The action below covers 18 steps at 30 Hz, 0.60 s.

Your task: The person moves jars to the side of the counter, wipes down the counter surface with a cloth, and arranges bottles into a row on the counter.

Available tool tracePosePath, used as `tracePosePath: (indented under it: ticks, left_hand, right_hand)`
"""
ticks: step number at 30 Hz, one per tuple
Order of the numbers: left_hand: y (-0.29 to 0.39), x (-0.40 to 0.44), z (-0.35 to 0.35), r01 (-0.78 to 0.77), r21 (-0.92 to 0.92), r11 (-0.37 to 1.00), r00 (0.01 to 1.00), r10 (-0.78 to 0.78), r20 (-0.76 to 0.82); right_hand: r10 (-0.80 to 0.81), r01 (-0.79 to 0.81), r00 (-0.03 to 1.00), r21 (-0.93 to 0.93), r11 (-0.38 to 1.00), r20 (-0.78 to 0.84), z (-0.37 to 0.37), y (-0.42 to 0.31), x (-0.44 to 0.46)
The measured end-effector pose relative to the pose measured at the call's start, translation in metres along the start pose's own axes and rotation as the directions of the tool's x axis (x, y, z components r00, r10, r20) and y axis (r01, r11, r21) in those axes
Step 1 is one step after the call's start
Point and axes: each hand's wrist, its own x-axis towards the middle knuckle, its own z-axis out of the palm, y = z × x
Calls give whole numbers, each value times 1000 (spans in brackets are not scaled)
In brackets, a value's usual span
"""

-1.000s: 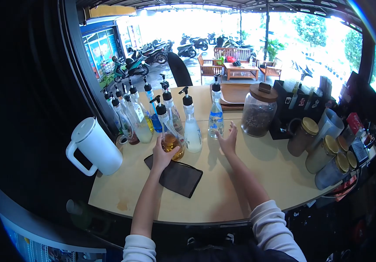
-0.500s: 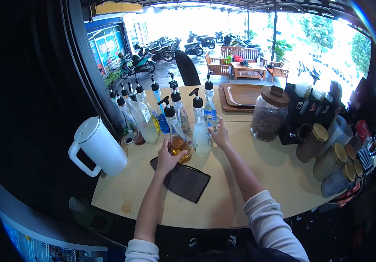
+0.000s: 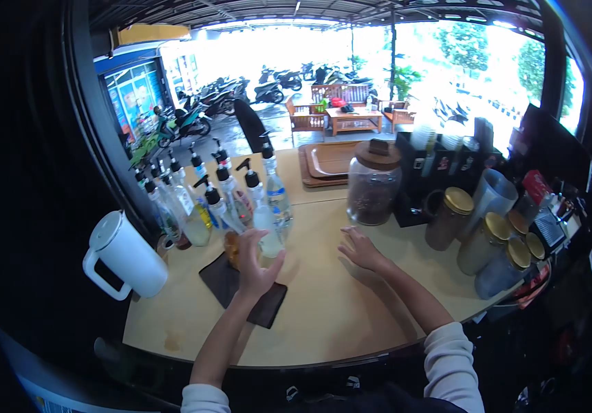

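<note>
On the left part of the bench point(image 3: 337, 334), close to our left hand point(image 3: 257, 272), stand the amber bottle point(image 3: 232, 248) and the milky bottle point(image 3: 266, 224), both upright. The fingers of this hand are spread, with the thumb well away from the others, and we see nothing clamped between them; whether they touch either bottle, we cannot tell. Our right hand point(image 3: 362, 251) is over the bench, to the right of the milky bottle, its fingers also apart and holding nothing. These bottles look like glass, so we judge them stiff, fragile and rather heavy with their liquid. A wet or sticky wall could make them slippery. We would take hold around the wide lower body, thumb opposite to the fingers, and not by the black pump point(image 3: 252, 179), which may turn or come loose.
</note>
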Motion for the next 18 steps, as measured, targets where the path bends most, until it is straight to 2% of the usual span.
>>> tracePosePath:
  ticks: [1, 2, 4, 5, 7, 8, 11, 12, 14, 15, 17, 18]
  left_hand:
    - [11, 12, 18, -32, -99, 995, 998, 37, 56]
    - [20, 25, 39, -43, -111, 993, 997, 49, 53]
    - [34, 49, 89, -93, -307, 947, 987, 129, 99]
    - [41, 63, 115, -102, -315, 944, 986, 138, 94]
    - [46, 89, 164, -164, -320, 933, 980, 192, 56]
    - [45, 98, 183, -176, -332, 927, 977, 205, 53]
    - [34, 129, 243, 34, -225, 974, 999, -32, 13]
    - [28, 136, 255, 20, -245, 969, 1000, -17, 13]
    - [19, 152, 272, 240, -327, 914, 971, -225, 83]
    - [19, 158, 274, 230, -342, 911, 973, -213, 87]
    - [25, 167, 269, 339, -344, 876, 939, -295, 174]
    - [24, 171, 270, 334, -350, 875, 941, -288, 177]
  right_hand:
    - [30, -30, 999, -10, 999, 20, -18, 7, -12]
    - [35, -34, 999, -21, 999, 8, -34, 13, -22]
    - [128, -131, 991, -128, 983, -36, -60, 24, -41]
    - [128, -133, 991, -137, 982, -45, -66, 28, -52]
    - [142, -167, 985, -321, 932, -101, -70, 31, -74]
    - [145, -176, 983, -329, 928, -116, -72, 32, -79]
    - [115, -121, 993, -337, 934, -38, -70, 39, -77]
    - [90, -98, 995, -344, 934, -41, -64, 49, -76]
    - [72, -99, 993, -344, 934, -89, -62, 51, -79]
    - [46, -82, 992, -329, 941, -116, -61, 52, -79]
    - [72, -109, 989, -318, 942, -127, -61, 50, -81]
    - [91, -125, 988, -294, 947, -126, -61, 49, -80]
